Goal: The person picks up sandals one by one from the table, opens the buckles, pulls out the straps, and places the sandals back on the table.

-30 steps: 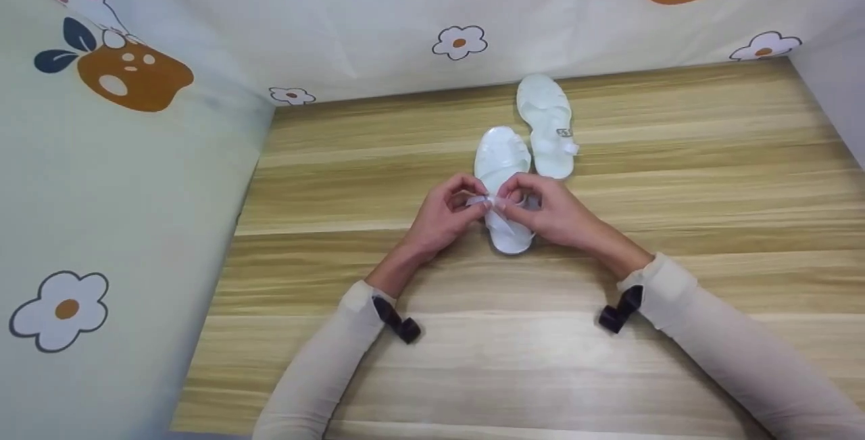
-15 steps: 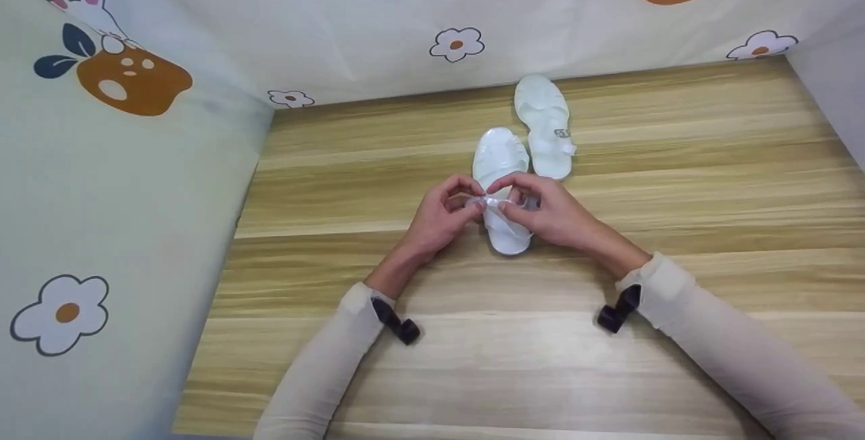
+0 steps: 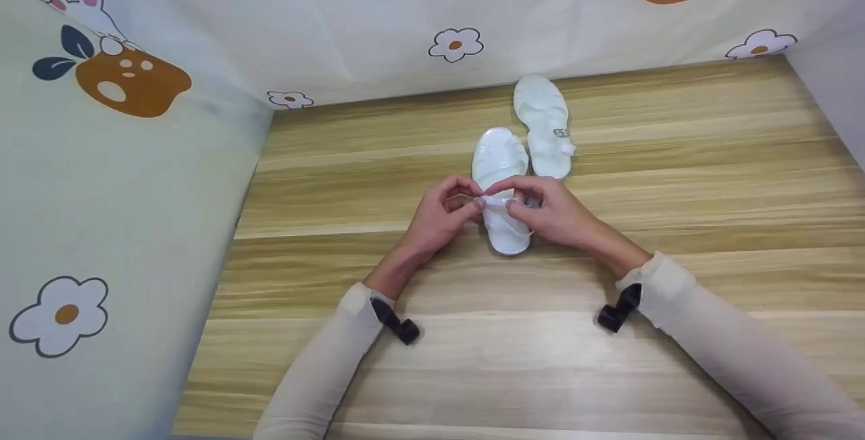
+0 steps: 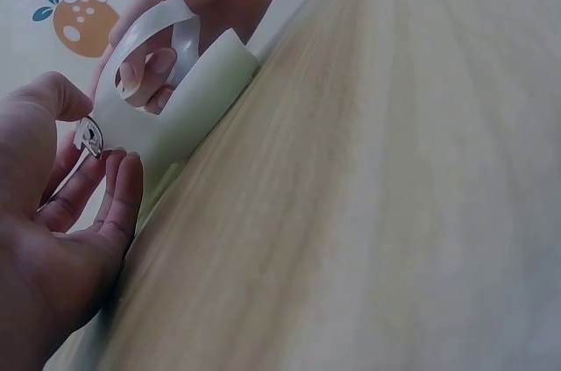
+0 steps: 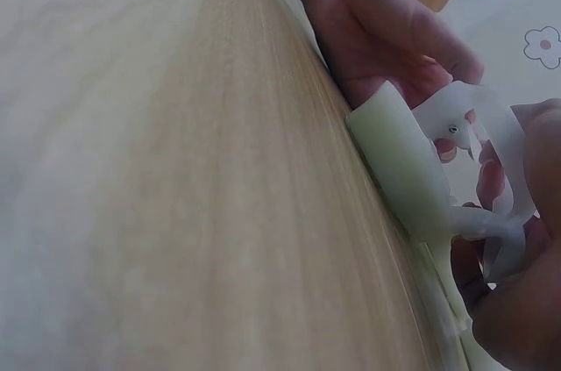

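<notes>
A white sandal (image 3: pixel 499 153) lies sole down, toe pointing away, between both hands. My left hand (image 3: pixel 446 215) is at its left side, thumb and fingers pinching a small metal buckle (image 4: pixel 90 137) on the ankle strap. From the right, my right hand (image 3: pixel 555 213) holds the white strap (image 4: pixel 186 42) between thumb and fingers, its index finger reaching over to the left fingertips. The strap forms a raised loop above the heel (image 5: pixel 394 152) in both wrist views. The right fingers partly cover the strap in the right wrist view.
A second white sandal (image 3: pixel 540 99), with its own metal buckle (image 3: pixel 561 133), lies behind and to the right, close to the back wall. Cloth printed with flowers and a rabbit (image 3: pixel 88 11) covers the back and left sides of the wooden tabletop (image 3: pixel 486 359).
My right thumb has shifted slightly right, away from the left fingertips, and more of the strap shows between the hands. The left hand and both sandals have hardly moved.
</notes>
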`<action>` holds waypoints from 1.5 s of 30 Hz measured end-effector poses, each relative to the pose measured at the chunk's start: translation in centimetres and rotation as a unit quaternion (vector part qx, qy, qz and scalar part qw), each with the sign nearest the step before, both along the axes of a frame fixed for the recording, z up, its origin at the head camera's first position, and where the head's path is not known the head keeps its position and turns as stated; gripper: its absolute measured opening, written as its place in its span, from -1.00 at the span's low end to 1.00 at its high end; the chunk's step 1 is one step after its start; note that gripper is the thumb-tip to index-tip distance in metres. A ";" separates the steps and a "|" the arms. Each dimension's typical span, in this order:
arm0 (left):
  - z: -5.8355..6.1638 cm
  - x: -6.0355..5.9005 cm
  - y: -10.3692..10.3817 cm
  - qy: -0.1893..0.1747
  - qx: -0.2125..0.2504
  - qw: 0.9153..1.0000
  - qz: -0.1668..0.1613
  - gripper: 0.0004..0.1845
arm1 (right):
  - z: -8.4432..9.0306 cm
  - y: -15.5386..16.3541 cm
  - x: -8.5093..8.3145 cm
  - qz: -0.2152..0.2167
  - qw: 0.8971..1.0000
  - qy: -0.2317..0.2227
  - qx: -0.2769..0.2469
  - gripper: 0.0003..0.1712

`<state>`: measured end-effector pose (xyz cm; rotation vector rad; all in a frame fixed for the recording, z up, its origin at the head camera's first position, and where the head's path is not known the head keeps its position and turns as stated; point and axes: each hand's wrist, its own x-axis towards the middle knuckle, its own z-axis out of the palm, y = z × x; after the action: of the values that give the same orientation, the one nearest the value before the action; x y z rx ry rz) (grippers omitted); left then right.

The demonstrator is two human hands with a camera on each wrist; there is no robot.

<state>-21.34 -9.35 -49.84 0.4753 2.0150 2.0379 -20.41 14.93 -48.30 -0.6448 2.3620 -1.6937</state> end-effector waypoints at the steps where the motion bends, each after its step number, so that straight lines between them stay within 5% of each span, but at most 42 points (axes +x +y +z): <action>1: 0.0 0.0 0.0 0.000 0.000 1.000 0.000 -0.84 | 0.0 0.0 0.0 0.000 1.000 -0.002 -0.001 -0.55; 21: 0.0 0.0 -0.2 -0.008 -0.006 1.000 -0.005 -0.78 | 0.3 -0.2 -0.1 -0.022 1.000 0.000 -0.002 -0.47; 35: 0.0 -0.1 -0.5 0.002 -0.021 1.000 -0.017 -0.69 | 0.3 -0.4 0.0 -0.052 0.997 0.006 -0.049 -0.65; 45: 0.0 -0.2 -0.4 0.016 -0.036 0.999 -0.024 -0.65 | 0.8 0.2 -0.2 -0.053 0.998 0.032 0.013 -0.79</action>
<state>-21.54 -9.73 -49.83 0.5402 2.0670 1.9340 -20.59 15.11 -47.49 -0.5865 2.5004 -1.7045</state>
